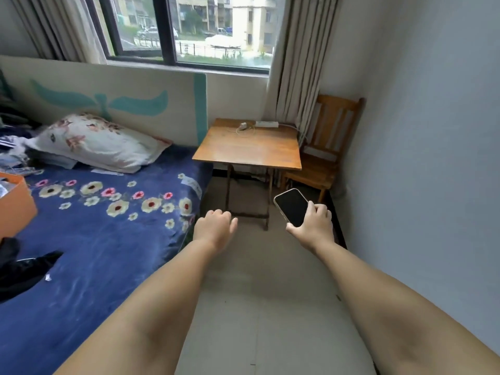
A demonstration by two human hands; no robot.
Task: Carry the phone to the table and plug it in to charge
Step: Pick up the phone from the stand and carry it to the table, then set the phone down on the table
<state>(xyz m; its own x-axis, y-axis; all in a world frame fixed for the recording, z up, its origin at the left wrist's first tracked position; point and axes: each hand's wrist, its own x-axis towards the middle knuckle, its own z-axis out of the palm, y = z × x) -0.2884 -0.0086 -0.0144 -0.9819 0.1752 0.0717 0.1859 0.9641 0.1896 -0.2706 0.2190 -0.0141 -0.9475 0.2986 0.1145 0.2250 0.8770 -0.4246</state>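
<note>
The phone (292, 207), dark screen facing up, is gripped at its lower end by the right hand (315, 223), thumb on the near edge and fingers wrapped round the far edge; it is held in the air over the pale floor (265, 307), short of the wooden table (247, 147) and a little to the table's right-front corner. The left hand (215, 226) is empty, its fingers loosely curled inward, hanging in front of the table's folding legs. At the back edge of the table lies a white power strip (266, 123), with a small white charger (242, 126) and a thin coiled cable just beside it on the tabletop. To the right of the table, tucked into the wall corner, stands a wooden chair (328, 147). Behind the table a curtain (295, 63) hangs beside the window (194, 31). To the left of the table is a bed with a blue floral cover (102, 234) and a flowered pillow (100, 142).
</note>
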